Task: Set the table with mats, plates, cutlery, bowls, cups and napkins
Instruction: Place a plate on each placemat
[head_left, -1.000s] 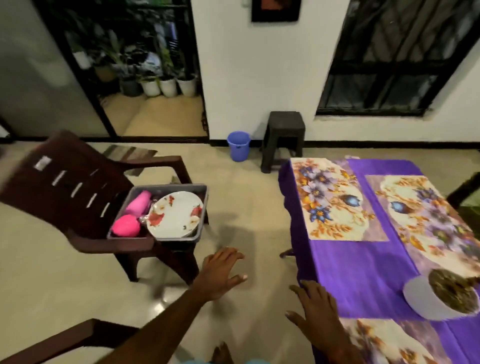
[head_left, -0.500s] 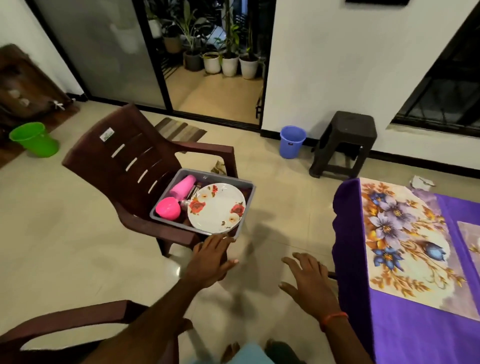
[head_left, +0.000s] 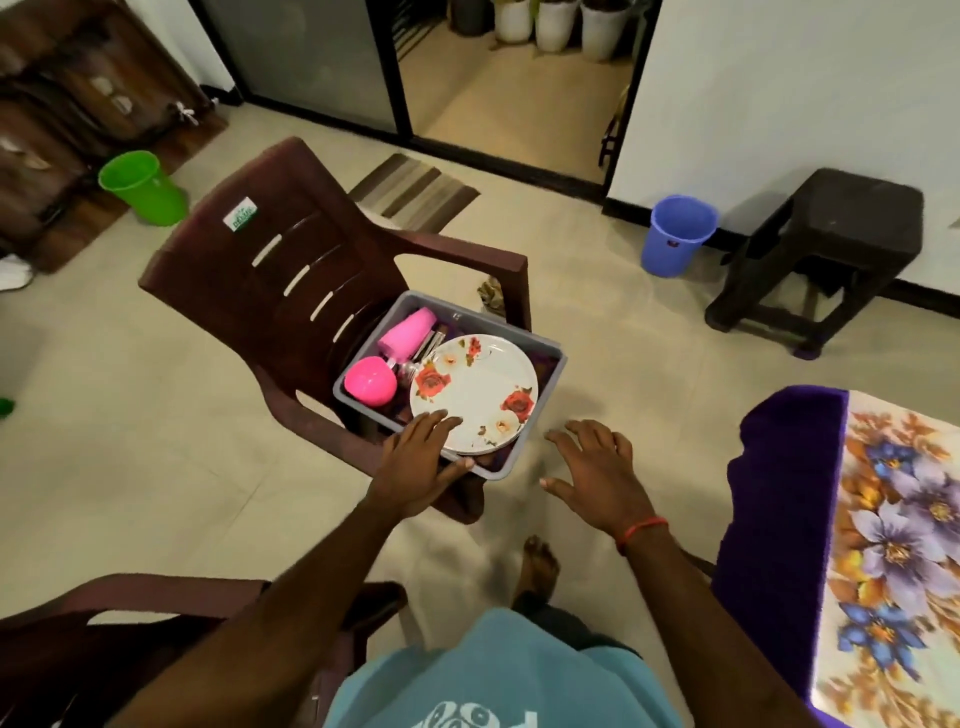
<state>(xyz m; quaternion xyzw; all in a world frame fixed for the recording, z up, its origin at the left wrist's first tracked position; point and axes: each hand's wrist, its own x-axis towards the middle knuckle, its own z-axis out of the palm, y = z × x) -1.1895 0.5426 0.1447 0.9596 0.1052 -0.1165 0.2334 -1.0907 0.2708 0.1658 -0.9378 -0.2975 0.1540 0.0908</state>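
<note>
The flowered plate (head_left: 475, 389) lies in the grey tub (head_left: 551, 382) on the brown chair (head_left: 249, 291) (a pink cup (head_left: 408, 332) lies on its side at the far left of it). The left hand (head_left: 418, 465) lays straight fingers over the plate's near edge. The right hand (head_left: 597, 475), fingers spread wide, hovers just right of the tub and holds nothing.

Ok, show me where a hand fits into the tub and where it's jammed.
Free: the far right corner, between plate and tub wall. Jammed: the left side, where cups and cutlery crowd the plate. Left hand covers the near rim.
</note>
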